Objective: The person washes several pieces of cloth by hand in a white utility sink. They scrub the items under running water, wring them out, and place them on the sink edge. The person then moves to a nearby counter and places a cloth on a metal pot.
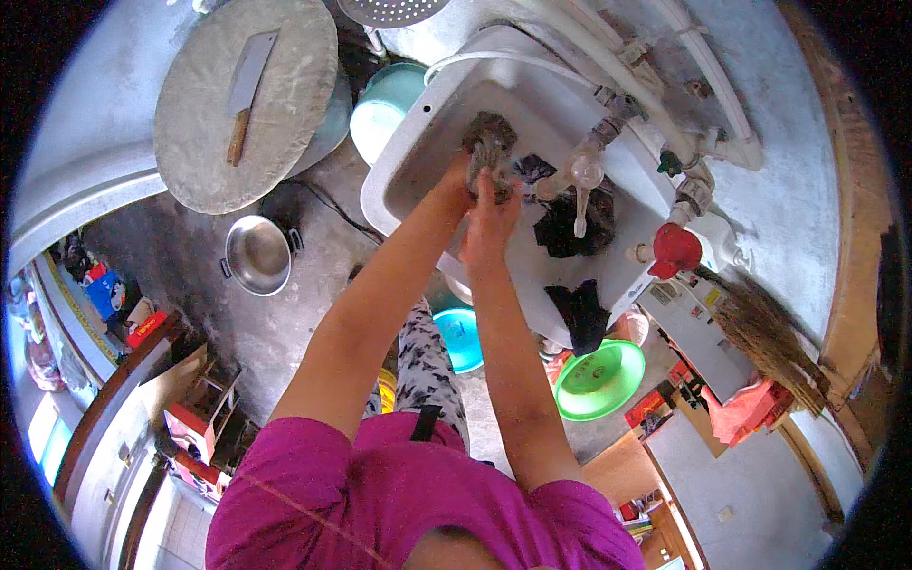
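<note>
Head view: both hands (480, 195) grip a grey cloth (489, 142) over the sink (418, 142).

Bright, even daylight — sharp centre, fisheye-bent, black-vignetted edges

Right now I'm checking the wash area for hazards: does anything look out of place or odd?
Mostly ordinary: both hands hold a wet cloth in the sink. One oddity: a cleaver lies bare on the round board, left of the sink. A dark cloth hangs over the sink's near rim.
</note>
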